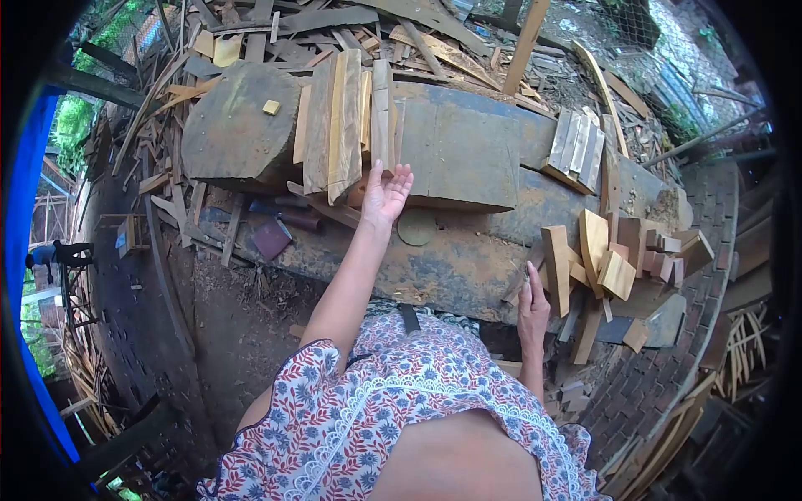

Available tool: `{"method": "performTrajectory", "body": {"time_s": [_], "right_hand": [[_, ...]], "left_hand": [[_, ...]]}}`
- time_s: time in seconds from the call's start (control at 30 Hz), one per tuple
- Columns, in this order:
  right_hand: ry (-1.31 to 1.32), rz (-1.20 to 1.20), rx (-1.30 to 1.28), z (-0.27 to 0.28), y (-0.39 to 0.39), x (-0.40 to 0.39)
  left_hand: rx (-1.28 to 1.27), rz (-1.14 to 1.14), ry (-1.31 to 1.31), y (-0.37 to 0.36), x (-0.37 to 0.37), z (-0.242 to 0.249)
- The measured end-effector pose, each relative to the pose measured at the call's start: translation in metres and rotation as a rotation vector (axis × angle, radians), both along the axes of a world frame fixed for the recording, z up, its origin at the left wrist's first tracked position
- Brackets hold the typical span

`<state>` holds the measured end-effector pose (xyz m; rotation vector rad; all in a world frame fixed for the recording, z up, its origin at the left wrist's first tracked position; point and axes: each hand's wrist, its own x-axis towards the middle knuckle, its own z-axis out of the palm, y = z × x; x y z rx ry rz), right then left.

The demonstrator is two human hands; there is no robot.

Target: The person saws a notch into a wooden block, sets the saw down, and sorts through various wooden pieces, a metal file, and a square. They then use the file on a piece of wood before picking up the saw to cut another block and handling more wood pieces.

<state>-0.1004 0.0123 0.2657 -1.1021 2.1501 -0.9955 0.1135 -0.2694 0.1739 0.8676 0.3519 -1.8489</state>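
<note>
My left hand (387, 194) is open, palm up with fingers spread, just below the lower ends of several upright wooden boards (346, 125). These boards lean together between a thick wooden block (238, 125) and a wide grey slab (468, 154). My right hand (533, 309) is seen edge-on beside a pile of short wood offcuts (555, 267). Its fingers are pressed together, with a small dark thing at the thumb that I cannot make out. Under the left hand lies a round greenish disc (416, 227).
A small yellow wood cube (271, 108) sits on the thick block. Strips of wood (576, 150) are stacked on the right. A dark red box-like piece (271, 240) lies on the left. Scrap wood (334, 25) is heaped behind. Another person (58, 254) is at far left.
</note>
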Motion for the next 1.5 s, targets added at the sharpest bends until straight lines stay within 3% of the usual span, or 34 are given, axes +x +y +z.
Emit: {"method": "performTrajectory", "body": {"time_s": [0.03, 0.13, 0.37, 0.57, 0.77, 0.83, 0.9, 0.97, 1.17, 1.23, 1.27, 1.3, 1.37, 1.5], "right_hand": [[0.007, -0.012, 0.0, -0.003, 0.005, 0.0], [-0.121, -0.09, 0.042, -0.006, 0.019, 0.002], [-0.055, -0.16, 0.024, -0.004, 0.034, 0.01], [-0.046, 0.046, 0.012, 0.018, 0.015, 0.031], [-0.02, 0.322, -0.041, 0.021, 0.003, 0.042], [-0.069, 0.29, 0.079, 0.016, 0.005, 0.034], [0.048, 0.242, -0.028, -0.007, 0.008, 0.021], [0.112, 0.069, 0.159, -0.026, 0.012, 0.004], [0.198, 0.128, 0.071, 0.007, 0.004, 0.033], [0.283, 0.228, 0.24, 0.016, 0.004, 0.038], [0.304, 0.162, 0.211, 0.009, 0.006, 0.033], [0.305, 0.158, 0.213, -0.013, 0.011, 0.022], [0.202, -0.084, 0.34, -0.056, 0.02, -0.001], [0.053, -0.101, 0.163, -0.023, 0.01, 0.015]], "left_hand": [[0.0, -0.012, 0.007, 0.004, 0.001, 0.001], [-0.32, -0.25, -0.44, 0.024, 0.005, 0.015], [-0.413, -0.691, -0.659, 0.075, 0.026, 0.08], [-0.463, -0.971, -0.919, 0.081, 0.031, 0.114], [-0.584, -0.914, -1.057, 0.078, 0.031, 0.105], [-0.579, -0.906, -1.044, 0.079, 0.03, 0.105], [-0.574, -0.896, -1.029, 0.081, 0.029, 0.105], [-0.595, -0.897, -1.038, 0.081, 0.029, 0.106], [-0.563, -0.851, -1.037, 0.077, 0.025, 0.107], [-0.574, -0.853, -1.078, 0.073, 0.024, 0.109], [-0.583, -0.846, -1.121, 0.07, 0.023, 0.111], [-0.585, -0.849, -1.119, 0.068, 0.023, 0.114], [-0.619, -0.847, -1.186, 0.062, 0.024, 0.12], [-0.749, -0.86, -1.364, 0.052, 0.026, 0.126]]}}
